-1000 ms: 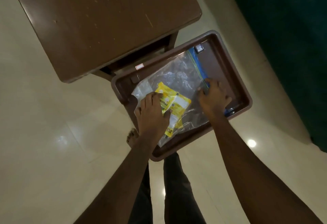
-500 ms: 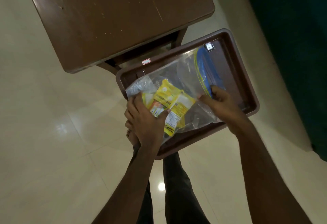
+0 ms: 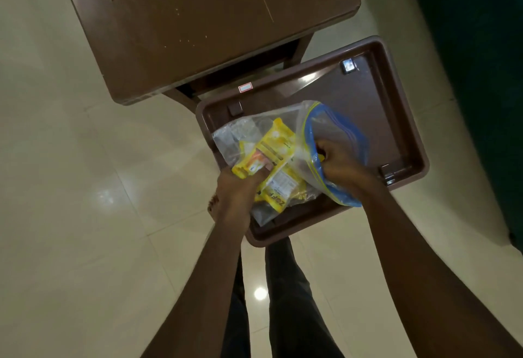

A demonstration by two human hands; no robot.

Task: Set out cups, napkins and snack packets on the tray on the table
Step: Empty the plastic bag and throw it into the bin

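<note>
We see a brown tray (image 3: 368,108) at centre right of the frame. It sits just below the near corner of the brown table (image 3: 198,32), which fills the upper middle, and we cannot tell what the tray rests on. A clear zip bag (image 3: 243,137) with a blue and yellow seal is held over the tray's lower left part, and yellow snack packets (image 3: 278,142) show through its plastic.

The left hand (image 3: 235,193), at lower centre, grips the bag's closed end from outside. Its thumb presses on the packets through the film. The right hand (image 3: 342,168), just right of the packets, is pushed into the bag's open mouth, with the blue seal looping around it. Its fingers curl toward the packets, but we cannot tell whether they hold anything. The upper right part of the tray is bare.

A small white label (image 3: 245,87) with a red border sits on the tray's upper rim. Below the hands, legs in dark trousers (image 3: 288,287) stand on a pale tiled floor (image 3: 70,187).
</note>
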